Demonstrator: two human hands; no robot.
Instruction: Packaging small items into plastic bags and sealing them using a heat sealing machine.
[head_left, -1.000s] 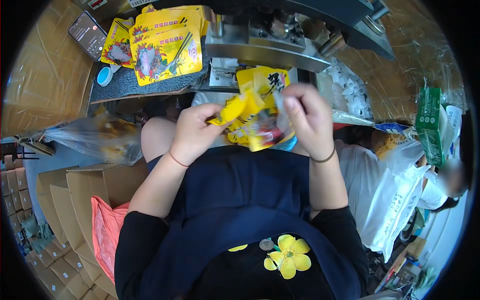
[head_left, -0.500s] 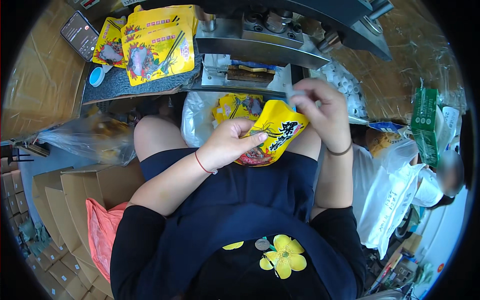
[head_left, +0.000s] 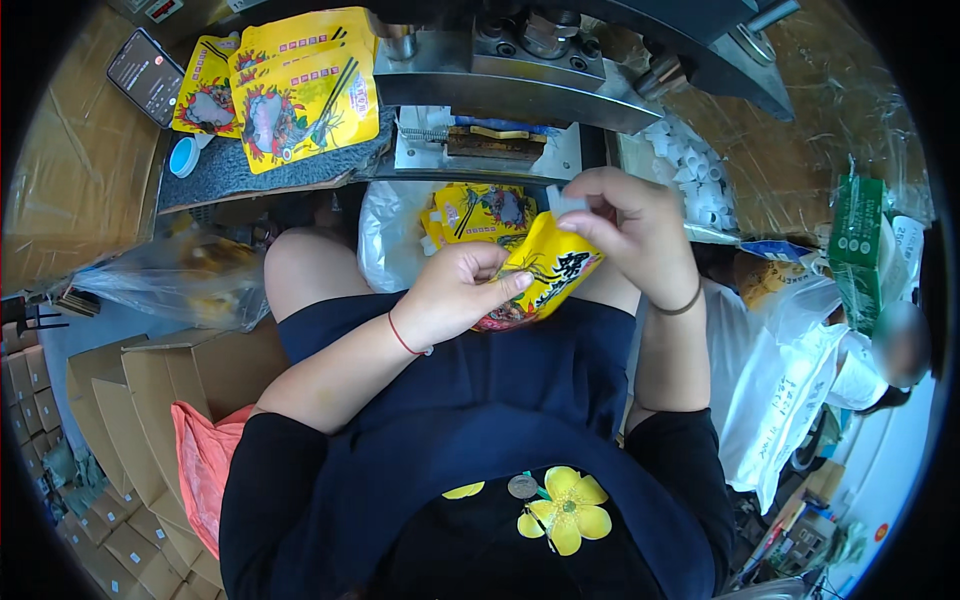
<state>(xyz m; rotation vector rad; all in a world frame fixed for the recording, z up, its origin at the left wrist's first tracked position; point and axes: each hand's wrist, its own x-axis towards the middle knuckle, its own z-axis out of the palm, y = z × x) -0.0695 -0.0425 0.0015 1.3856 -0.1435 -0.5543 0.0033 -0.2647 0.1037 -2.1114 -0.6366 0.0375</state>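
A yellow printed pouch (head_left: 556,284) is pinched between the thumb and fingers of my left hand (head_left: 452,292), above my lap. At its upper end my right hand (head_left: 632,232) is closed on a small white plastic spout (head_left: 566,201). The spout sits right at the pouch's top edge; I cannot tell whether its lower end is inside. Beyond my hands, a clear plastic bag (head_left: 387,235) holds several similar yellow pouches (head_left: 486,211), some with white spouts.
A stack of flat yellow pouches (head_left: 310,105) lies on a grey-blue cloth (head_left: 335,163), beside a phone (head_left: 146,78) and a blue-white cap (head_left: 184,157). A metal press (head_left: 520,98) stands ahead. Loose white spouts (head_left: 700,180) fill the right. Cardboard boxes (head_left: 150,400) stand left.
My right hand has moved slightly left and brought the white spout to the pouch's top edge. The pouch has turned and its upper end is bent open more. The whole view has shifted slightly.
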